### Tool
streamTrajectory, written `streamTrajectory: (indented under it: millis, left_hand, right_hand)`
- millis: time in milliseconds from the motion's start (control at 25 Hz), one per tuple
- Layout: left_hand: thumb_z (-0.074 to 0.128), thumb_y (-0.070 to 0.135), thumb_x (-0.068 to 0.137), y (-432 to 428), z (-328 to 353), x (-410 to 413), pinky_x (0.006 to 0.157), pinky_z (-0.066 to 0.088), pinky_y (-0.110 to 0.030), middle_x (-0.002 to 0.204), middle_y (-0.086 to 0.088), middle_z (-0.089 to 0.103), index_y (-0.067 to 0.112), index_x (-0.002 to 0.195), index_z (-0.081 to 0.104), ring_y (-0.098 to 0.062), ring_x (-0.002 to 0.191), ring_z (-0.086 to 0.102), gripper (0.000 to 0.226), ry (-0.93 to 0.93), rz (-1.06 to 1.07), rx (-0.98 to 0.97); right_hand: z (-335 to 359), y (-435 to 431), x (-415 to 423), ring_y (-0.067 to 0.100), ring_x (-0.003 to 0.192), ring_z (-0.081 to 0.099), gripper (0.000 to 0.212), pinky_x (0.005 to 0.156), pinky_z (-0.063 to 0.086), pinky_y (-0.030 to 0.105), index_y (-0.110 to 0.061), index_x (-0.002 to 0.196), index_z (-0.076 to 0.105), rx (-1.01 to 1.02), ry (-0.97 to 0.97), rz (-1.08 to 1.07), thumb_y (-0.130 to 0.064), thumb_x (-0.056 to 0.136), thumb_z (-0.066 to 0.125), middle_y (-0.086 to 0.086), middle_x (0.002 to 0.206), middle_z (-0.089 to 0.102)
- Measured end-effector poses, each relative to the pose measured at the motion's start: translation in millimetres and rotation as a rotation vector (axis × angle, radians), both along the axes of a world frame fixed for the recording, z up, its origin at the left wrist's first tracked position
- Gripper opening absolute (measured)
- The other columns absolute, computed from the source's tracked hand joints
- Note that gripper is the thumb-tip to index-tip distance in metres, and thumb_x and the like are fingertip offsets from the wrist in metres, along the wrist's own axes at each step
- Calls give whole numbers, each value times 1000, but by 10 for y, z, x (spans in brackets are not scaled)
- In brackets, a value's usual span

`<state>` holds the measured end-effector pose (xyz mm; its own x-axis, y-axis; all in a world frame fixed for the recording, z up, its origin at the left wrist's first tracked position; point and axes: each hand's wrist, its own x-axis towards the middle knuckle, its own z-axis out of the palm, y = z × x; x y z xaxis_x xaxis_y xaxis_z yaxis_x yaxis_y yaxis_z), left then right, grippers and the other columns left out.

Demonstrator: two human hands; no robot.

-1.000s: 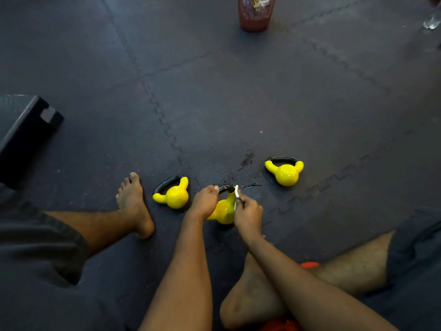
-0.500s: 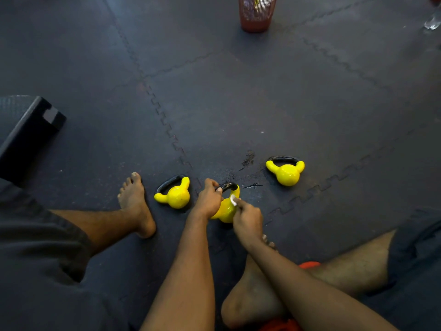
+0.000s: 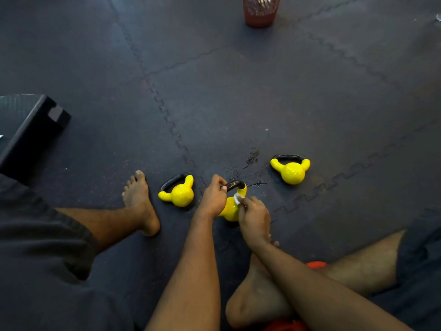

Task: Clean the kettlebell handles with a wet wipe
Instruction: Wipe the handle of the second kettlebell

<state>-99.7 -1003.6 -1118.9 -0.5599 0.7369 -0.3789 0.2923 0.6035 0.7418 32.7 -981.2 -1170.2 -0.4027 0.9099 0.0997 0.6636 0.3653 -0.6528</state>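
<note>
Middle kettlebell (image 3: 230, 207), on the floor mat (image 3: 262, 96) between two others: left hand (image 3: 213, 199) grips its black handle (image 3: 235, 185), right hand (image 3: 254, 217) pinches the wet wipe (image 3: 237, 199) against it; a slackened hold risks tipping.

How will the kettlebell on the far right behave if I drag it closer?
The right kettlebell looks solid, so likely heavy for its size. It seems to lie sideways on the mat; its round body may roll. The glossy yellow coat looks slippery, the black handle probably safer.
</note>
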Motion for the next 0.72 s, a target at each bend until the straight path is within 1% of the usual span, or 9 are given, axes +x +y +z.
streamTrajectory:
  millis: [120, 200, 240, 360, 440, 520, 600, 640, 720]
  left_hand:
    - [42, 17, 100, 9, -13, -13, 78, 42, -38, 105, -10, 57, 15, 105, 47, -26, 89, 51, 8, 8, 14, 1]
    - [42, 17, 101, 33, -18, -20, 75, 39, -35, 104, -10, 56, 15, 105, 47, -25, 88, 50, 8, 9, 17, -5]
    - [42, 16, 101, 52, -9, -16, 74, 37, -33, 103, -10, 57, 13, 106, 48, -26, 89, 51, 9, 14, 14, -7]
    - [44, 13, 99, 120, 9, 20, 75, 38, -34, 104, -15, 60, 9, 107, 50, -31, 94, 54, 11, 47, -1, -9]
    - [44, 12, 99, 149, 12, 35, 75, 39, -35, 106, -17, 61, 8, 108, 50, -33, 97, 55, 12, 54, -3, -19]
    - [43, 12, 100, 162, 8, 26, 75, 38, -34, 108, -17, 61, 7, 110, 51, -33, 98, 55, 14, 56, 0, -24]
    - [42, 12, 100, 158, -17, -16, 76, 39, -33, 109, -17, 61, 8, 111, 51, -33, 100, 55, 15, 56, 8, -31]
    - [41, 11, 100, 153, -40, -43, 78, 41, -35, 109, -16, 61, 9, 111, 52, -33, 100, 55, 15, 53, 14, -31]
    - [41, 11, 99, 123, -101, -96, 86, 49, -42, 109, -16, 63, 12, 107, 54, -35, 101, 58, 15, 15, 52, -11]
  right_hand:
    - [114, 123, 5, 27, 72, 58, 9, 61, 38, 34, -11, 82, 68, -39, 122, -277, -14, 85, 61, 7, 77, 63]
    - [131, 237, 44, 29, 74, 60, 9, 64, 38, 33, -8, 85, 69, 3, 194, -389, -9, 84, 61, 9, 80, 64]
    - [122, 252, 50, 28, 77, 61, 12, 66, 41, 33, -8, 89, 70, 8, 219, -358, -7, 83, 61, 8, 83, 65]
    - [1, 142, -10, 22, 83, 64, 16, 72, 51, 34, -12, 98, 73, -77, 231, -105, -10, 88, 61, 3, 95, 67]
    - [-92, 103, -40, 19, 84, 63, 18, 72, 51, 32, -12, 101, 74, -87, 162, -28, -16, 92, 58, 0, 100, 65]
    - [-143, 124, -43, 19, 84, 59, 20, 71, 49, 30, -12, 100, 73, -46, 110, 17, -19, 95, 55, 0, 96, 62]
    - [-166, 145, -29, 19, 91, 54, 23, 76, 49, 35, -13, 108, 71, -19, 76, 68, -17, 96, 51, 1, 101, 61]
    - [-170, 135, -22, 20, 96, 51, 29, 79, 49, 37, -15, 117, 68, -29, 37, 95, -14, 95, 49, 2, 108, 59]
    - [-151, 83, -18, 25, 104, 47, 53, 80, 47, 38, -21, 135, 55, -9, -147, 151, -8, 84, 48, 7, 123, 52]
